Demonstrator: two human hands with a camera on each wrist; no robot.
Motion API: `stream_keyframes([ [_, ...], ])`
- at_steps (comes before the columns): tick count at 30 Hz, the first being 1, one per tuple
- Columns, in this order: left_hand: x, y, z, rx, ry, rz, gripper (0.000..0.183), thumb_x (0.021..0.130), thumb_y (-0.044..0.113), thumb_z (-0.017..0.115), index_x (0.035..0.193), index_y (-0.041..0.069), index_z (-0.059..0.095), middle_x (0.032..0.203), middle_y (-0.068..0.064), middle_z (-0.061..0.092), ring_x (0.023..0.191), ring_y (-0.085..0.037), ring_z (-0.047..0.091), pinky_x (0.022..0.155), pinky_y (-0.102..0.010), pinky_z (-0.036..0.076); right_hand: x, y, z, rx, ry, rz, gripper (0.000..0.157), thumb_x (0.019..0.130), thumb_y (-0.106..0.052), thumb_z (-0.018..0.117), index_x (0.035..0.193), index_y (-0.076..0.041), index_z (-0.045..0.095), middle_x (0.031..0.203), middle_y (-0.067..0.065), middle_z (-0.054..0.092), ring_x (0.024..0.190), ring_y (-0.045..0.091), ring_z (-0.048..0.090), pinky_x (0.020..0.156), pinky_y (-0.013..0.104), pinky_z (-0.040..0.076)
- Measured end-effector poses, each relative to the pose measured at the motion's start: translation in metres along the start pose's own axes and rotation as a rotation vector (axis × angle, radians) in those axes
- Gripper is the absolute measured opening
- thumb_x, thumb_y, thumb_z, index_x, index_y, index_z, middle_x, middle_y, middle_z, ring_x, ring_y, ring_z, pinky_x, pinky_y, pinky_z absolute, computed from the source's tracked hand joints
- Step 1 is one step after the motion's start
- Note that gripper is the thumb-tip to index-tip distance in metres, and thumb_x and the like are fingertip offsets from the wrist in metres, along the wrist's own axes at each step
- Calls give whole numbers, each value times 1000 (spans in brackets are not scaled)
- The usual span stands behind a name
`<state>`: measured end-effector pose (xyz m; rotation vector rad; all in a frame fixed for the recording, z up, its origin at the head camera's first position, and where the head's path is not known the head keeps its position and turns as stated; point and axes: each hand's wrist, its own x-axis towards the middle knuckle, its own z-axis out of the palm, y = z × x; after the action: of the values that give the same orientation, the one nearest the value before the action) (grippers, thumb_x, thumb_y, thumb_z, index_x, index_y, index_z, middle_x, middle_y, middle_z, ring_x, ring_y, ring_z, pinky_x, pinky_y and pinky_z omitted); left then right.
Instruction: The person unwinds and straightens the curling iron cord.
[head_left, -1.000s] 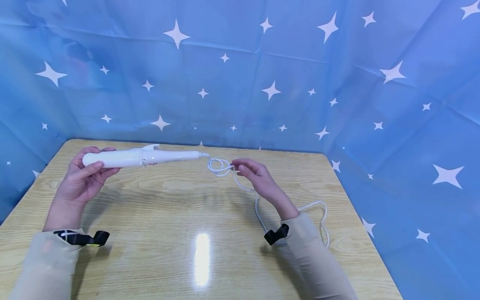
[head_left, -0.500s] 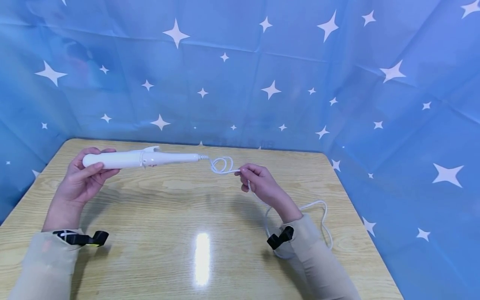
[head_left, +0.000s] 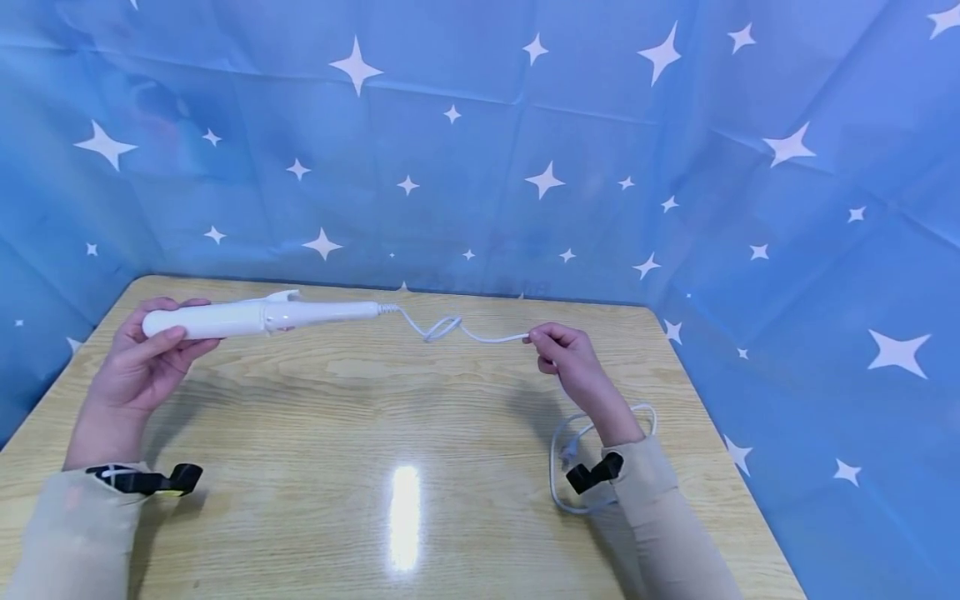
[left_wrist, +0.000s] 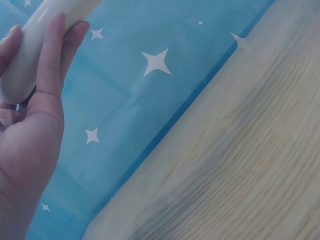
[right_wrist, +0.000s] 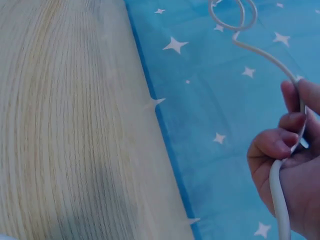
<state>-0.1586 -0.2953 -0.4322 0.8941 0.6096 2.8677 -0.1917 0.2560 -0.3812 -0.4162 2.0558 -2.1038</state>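
Note:
My left hand (head_left: 135, 367) grips the thick barrel end of a white curling iron (head_left: 322, 313), held level above the table. In the left wrist view, fingers and thumb wrap round the smooth white barrel (left_wrist: 32, 55). From the iron's right end runs a thin white cord (head_left: 491, 340), with a small loop midway. My right hand (head_left: 573, 358) pinches this cord between thumb and fingers. The right wrist view shows the cord (right_wrist: 281, 205) passing through the curled fingers (right_wrist: 270, 145). Past that hand, the cord's remaining length lies in a loose loop, partly hidden by my forearm.
A wood-grain table (head_left: 330, 500) lies beneath both hands, with a bright light reflection near its front. The pale plug (head_left: 570, 452) rests by my right wrist. A blue curtain (head_left: 465, 150) with white stars stands behind the table and along its sides.
My right hand has slid right along the cord, drawing the looped stretch out longer and narrower. The left hand and curling iron have shifted slightly left. The plug has come into view.

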Motion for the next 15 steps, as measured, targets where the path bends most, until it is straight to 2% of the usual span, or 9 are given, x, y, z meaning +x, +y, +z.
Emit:
stream_keyframes([
  [4, -1, -4, -2, 6, 30, -4, 36, 99, -25, 27, 121, -18, 56, 132, -39, 56, 114, -52, 62, 97, -59, 53, -1, 2, 0, 18, -13, 10, 25, 107, -11, 55, 95, -16, 75, 67, 1, 38, 55, 15, 26, 51, 21, 28],
  [7, -1, -7, -3, 10, 32, 0, 37, 99, -26, 27, 121, -18, 56, 132, -39, 56, 114, -53, 62, 96, -59, 54, 0, 4, 1, 24, -20, 16, 25, 108, -12, 54, 95, -15, 75, 68, 2, 39, 56, 16, 27, 52, 23, 28],
  [11, 0, -6, -1, 12, 37, 0, 36, 99, -26, 28, 121, -18, 56, 132, -39, 56, 114, -52, 63, 96, -59, 54, 1, 7, 2, -3, -31, 55, 25, 109, -17, 52, 101, -6, 72, 74, 4, 52, 62, 16, 42, 54, 24, 40],
  [15, 1, -4, 2, 10, 12, -12, 37, 99, -26, 28, 122, -17, 56, 133, -38, 57, 115, -52, 62, 97, -58, 53, 5, 9, 4, -35, -49, 95, 38, 111, -22, 48, 116, 13, 64, 86, 6, 67, 76, 17, 62, 66, 27, 57],
])
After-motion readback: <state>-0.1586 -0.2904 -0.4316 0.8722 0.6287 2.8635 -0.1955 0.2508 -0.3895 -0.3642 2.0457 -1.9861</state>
